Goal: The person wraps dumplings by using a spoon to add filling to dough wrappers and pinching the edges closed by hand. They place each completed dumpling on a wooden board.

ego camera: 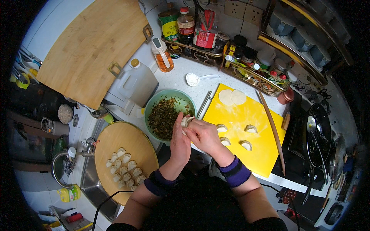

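Both of my hands meet at the near right rim of a green bowl [148, 109] of chopped dark-green filling [162, 118]. A dumpling [186, 121] of pale dough is held between them. My left hand [179, 144] supports it from the left, fingers pointing away from me. The fingers of my right hand [203, 133] pinch its edge and hide part of it. To the right, a yellow cutting board [254, 161] bears several folded dumplings [251, 129] and two flat round wrappers [238, 97]. Several more dumplings [123, 170] sit on a round wooden board [127, 134] at left.
A wooden rolling pin [271, 128] lies across the yellow board's right side. Beyond the bowl are a white spoon of flour [193, 79], an oil bottle [163, 59] and a plastic jug [136, 83]. A wok [318, 138] stands at right; the sink [96, 184] is left.
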Tool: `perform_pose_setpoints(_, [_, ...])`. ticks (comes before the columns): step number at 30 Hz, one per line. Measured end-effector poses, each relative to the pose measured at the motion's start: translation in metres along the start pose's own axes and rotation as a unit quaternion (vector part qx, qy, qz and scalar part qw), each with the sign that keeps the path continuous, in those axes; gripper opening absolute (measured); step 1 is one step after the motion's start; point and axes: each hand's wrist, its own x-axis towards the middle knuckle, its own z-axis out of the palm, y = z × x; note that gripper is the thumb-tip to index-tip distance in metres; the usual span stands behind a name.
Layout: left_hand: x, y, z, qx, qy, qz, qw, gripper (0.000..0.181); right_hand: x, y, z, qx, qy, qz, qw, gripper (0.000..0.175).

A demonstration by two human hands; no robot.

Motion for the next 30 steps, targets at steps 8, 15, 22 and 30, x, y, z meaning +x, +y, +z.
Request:
perform_pose_setpoints(8, [-0.002, 0.006, 0.002, -0.025, 0.003, -0.026, 0.999, 0.054, -0.002, 0.004, 0.004, 0.024, 0.005, -0.018, 1.0, 0.016])
perform_pose_setpoints(15, [0.001, 0.013, -0.001, -0.07, 0.013, -0.062, 0.996, 0.054, -0.002, 0.001, 0.0, 0.031, -0.001, 0.009, 0.999, 0.023])
perform_pose_setpoints(22, [0.005, 0.016, -0.002, -0.062, 0.007, -0.07, 0.996, 0.054, -0.004, 0.013, 0.001, 0.021, 0.044, -0.064, 0.997, 0.021])
perform_pose_setpoints(30, [0.007, 0.03, -0.004, -0.104, -0.114, -0.191, 0.969, 0.056, 0.001, 0.028, -0.018, 0.179, -0.009, 0.01, 0.984, 0.029])
